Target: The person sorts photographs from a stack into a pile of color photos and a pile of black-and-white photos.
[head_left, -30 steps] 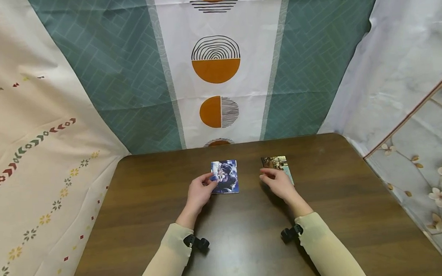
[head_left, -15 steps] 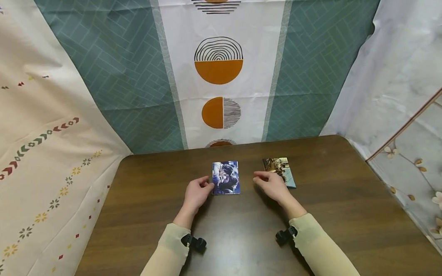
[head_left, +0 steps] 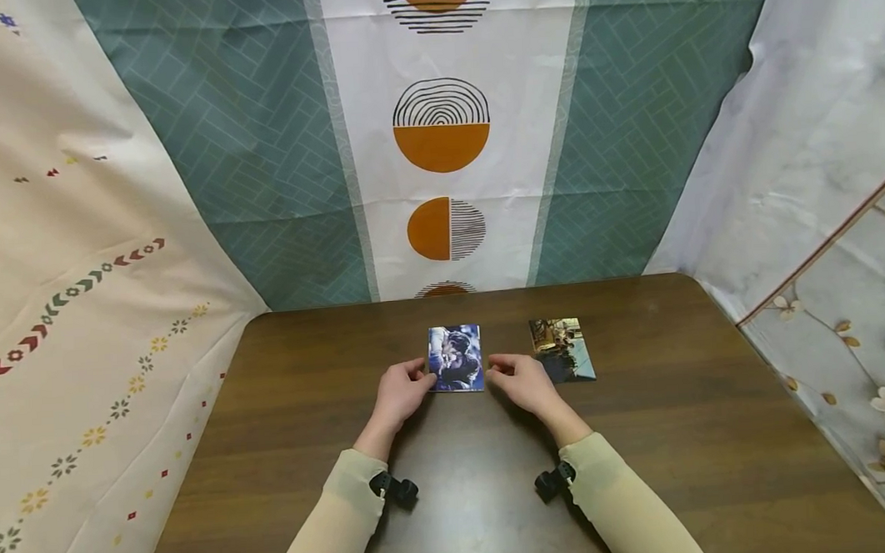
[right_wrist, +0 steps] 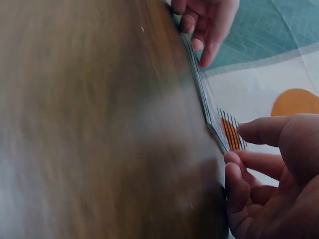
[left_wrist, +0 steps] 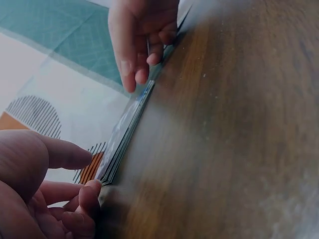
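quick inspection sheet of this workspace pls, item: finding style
surface: dark wooden table, bare around the cards
job's things: blue card stack lies flat; second card stack to its right, untouched
clutter: nothing seen
grippers: left hand at the blue stack's left edge, right hand at its right edge, fingers curled by a corner; actual contact unclear
cables: nothing seen
surroundings: patterned cloth backdrop behind and at both sides

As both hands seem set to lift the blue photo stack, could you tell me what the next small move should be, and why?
Probably close the fingers on the blue photo stack from both sides. The left hand touches its left edge, the right hand sits just off its right edge, and neither grips it yet. The stack lies flat on the table, so it likely needs pinching before lifting.
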A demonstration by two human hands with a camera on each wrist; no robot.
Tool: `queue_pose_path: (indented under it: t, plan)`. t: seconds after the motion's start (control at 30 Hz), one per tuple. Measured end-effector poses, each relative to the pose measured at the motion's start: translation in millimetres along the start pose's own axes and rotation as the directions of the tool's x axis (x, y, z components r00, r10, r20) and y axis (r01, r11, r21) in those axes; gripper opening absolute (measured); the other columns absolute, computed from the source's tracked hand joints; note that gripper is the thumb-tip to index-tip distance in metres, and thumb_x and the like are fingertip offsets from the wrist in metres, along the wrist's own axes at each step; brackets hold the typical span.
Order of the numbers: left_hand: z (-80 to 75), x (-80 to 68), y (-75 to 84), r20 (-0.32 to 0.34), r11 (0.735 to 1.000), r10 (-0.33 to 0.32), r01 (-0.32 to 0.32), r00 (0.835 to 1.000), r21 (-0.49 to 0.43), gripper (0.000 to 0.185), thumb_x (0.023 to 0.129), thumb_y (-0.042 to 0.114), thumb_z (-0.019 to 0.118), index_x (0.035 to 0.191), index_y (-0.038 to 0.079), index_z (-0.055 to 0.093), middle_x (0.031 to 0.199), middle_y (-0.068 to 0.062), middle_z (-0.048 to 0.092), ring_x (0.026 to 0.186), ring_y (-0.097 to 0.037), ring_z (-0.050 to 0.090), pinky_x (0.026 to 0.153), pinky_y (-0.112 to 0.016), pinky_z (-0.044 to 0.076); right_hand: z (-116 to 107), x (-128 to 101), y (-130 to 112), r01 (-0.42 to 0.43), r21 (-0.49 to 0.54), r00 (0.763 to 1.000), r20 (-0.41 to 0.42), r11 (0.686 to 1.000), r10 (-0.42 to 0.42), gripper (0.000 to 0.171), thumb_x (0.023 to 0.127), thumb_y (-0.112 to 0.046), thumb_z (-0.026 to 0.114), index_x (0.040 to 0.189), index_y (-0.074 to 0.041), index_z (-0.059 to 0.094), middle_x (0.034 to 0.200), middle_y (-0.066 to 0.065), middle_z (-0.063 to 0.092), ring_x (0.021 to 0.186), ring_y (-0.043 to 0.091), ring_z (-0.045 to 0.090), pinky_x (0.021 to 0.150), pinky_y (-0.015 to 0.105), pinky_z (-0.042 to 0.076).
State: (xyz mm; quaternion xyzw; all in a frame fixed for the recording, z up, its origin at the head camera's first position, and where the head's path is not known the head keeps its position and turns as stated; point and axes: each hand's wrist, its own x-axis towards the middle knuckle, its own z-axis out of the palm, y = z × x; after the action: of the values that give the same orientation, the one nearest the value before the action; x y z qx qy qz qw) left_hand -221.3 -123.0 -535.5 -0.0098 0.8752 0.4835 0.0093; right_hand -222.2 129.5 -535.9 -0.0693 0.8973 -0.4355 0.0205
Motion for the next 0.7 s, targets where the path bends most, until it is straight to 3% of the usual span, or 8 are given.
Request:
queue_pose_path:
  t: [0.37,0.7]
  plan:
    - [2.5,3.6,-0.2,0.007,0.999,0.027,-0.027,1.000,0.037,0.048,0.094,0.015,0.076,0.136,-0.009,0.069,0.081,-0.002,0.063,0.075,-0.018,0.055,0.073,-0.034,0.045,11.3,1.8,-8.6,-0.032,-0.070,0.999,-0.038,0.997,0.029,0.042,0.099,-0.025,0.075,0.135,-0.006,0.074,0.114,0.009,0.076,0.108,0.030,0.070,0.096,0.052,0.053]
    - [4.1,2.9,-0.4,0.012,1.000,-0.009,0.009,1.000,0.013,0.045,0.094,0.016,0.077,0.134,-0.006,0.072,0.077,-0.001,0.060,0.071,-0.018,0.053,0.068,-0.033,0.042,14.3,1.5,-11.3,-0.046,-0.080,0.998,-0.054,0.996,0.041,0.039,0.097,-0.026,0.075,0.132,-0.008,0.077,0.113,0.008,0.078,0.109,0.032,0.071,0.095,0.052,0.054]
